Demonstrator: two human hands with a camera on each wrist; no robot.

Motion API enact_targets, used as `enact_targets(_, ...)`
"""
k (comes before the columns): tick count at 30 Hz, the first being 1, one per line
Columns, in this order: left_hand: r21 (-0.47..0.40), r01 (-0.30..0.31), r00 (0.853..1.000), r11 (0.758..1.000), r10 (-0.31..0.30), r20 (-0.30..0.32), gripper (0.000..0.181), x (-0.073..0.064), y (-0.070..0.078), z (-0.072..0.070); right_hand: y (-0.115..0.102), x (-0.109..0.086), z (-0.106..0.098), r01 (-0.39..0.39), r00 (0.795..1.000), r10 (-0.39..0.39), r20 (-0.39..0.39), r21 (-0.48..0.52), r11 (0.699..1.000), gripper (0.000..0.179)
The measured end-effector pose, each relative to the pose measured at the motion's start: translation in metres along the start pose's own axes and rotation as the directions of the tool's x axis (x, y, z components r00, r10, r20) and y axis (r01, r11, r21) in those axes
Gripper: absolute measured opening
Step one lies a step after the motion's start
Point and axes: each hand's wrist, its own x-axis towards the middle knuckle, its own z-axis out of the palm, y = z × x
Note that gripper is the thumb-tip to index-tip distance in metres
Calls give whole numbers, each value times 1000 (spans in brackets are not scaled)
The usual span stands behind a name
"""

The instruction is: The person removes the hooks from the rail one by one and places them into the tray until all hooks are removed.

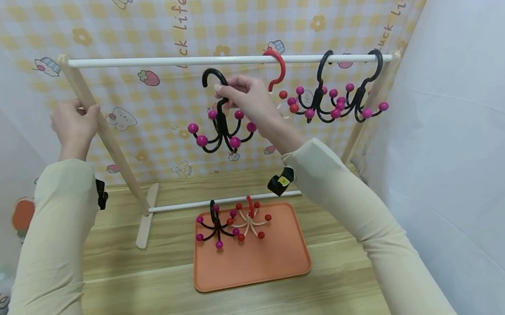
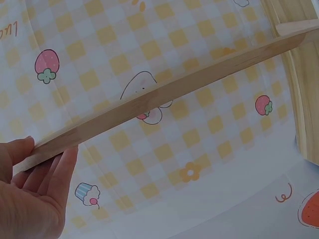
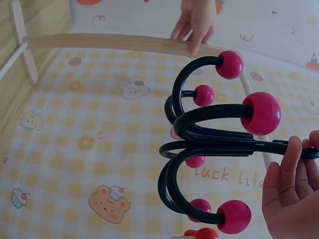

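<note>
My right hand (image 1: 250, 100) pinches a black multi-arm hook hanger (image 1: 222, 124) by its curved neck. Pink balls tip its upturned arms, and in the head view the top of its hook shows just below the white bar (image 1: 151, 61). In the right wrist view the hanger (image 3: 214, 144) spreads large before the fingers. Over at the left, my left hand (image 1: 74, 124) holds the upper part of the rack's wooden post (image 1: 105, 133). The left wrist view shows thumb and fingers on opposite sides of that post (image 2: 149, 102).
To the right, a red hook hanger (image 1: 276, 68) and two black ones (image 1: 318, 99) hang from the bar. Below, an orange tray (image 1: 256, 267) carries a black hanger (image 1: 217, 227) and a white one (image 1: 250, 222) with red balls. A lower rod (image 1: 183, 206) runs behind the tray.
</note>
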Motion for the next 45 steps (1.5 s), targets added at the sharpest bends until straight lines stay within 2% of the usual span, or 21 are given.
enact_targets(7, 14, -3, 1000, 1000, 3, -1, 45, 1, -1, -1, 16, -11, -3, -57, 998, 57, 1, -68, 996, 12)
enact_targets(16, 12, -2, 1000, 1000, 2, 0, 46, 1, 0, 0, 38, -27, -10, -132, 990, 137, 22, -166, 977, 20)
enact_targets(22, 9, -3, 1000, 1000, 3, 3, 45, 0, 0, -1, 51, -37, -17, -187, 980, 197, 40, -171, 967, 20)
enact_targets(28, 17, -7, 1000, 1000, 7, -3, 44, -1, 2, -1, 63, -46, -25, -198, 978, 207, 29, -199, 960, 20)
enact_targets(33, 14, -4, 1000, 1000, 4, 5, 44, 0, 0, -1, 74, -51, -32, -228, 972, 235, 17, -173, 958, 19)
enact_targets(45, 8, 2, 1000, 1000, -2, 15, 46, -1, 0, -1, 95, -64, -53, -245, 968, 250, 18, -154, 957, 19)
